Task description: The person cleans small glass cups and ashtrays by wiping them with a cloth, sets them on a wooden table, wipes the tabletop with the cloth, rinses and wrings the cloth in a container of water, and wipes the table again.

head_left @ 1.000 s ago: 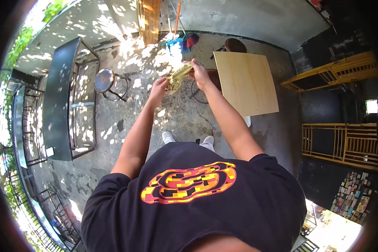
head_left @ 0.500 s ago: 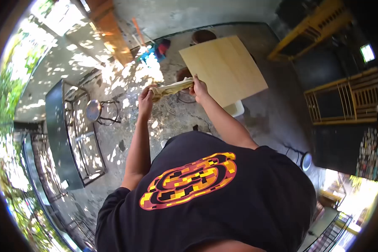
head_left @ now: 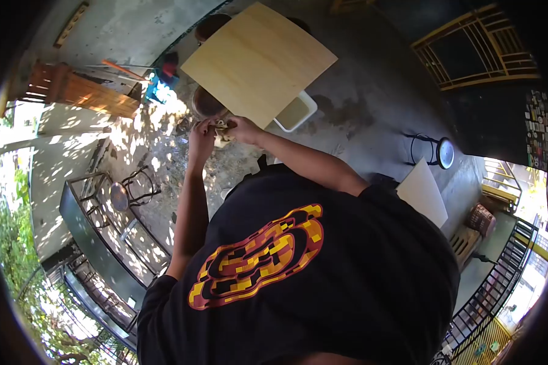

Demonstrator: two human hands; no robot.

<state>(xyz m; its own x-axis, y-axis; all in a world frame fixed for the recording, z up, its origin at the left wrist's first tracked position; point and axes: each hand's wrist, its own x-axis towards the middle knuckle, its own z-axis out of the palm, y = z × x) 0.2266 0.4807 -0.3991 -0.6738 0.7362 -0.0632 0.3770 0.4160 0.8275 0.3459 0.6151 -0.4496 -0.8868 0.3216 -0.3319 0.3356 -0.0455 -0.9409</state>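
A pale yellowish cloth (head_left: 223, 137) is bunched up between my two hands, in front of my chest. My left hand (head_left: 201, 132) grips one side of it with bent fingers. Close beside, my right hand (head_left: 245, 131) is closed on the other side. Parts of the cloth are hidden by the fingers. Just beyond my right hand lies the near corner of a light wooden tabletop (head_left: 259, 61). A white basin (head_left: 311, 111) on the floor shows partly from under the table's edge.
Round dark stools (head_left: 208, 103) stand around the table. To the left are another stool (head_left: 120, 196) and a dark-topped table (head_left: 94, 234). A white-topped stool (head_left: 446, 153) and a pale board (head_left: 423, 193) are on the right. Blue and red items (head_left: 162, 85) rest near the wall.
The cloth was stretched out between my hands and is now bunched, with my hands brought close together. My view has turned to the right, so the table appears further left.
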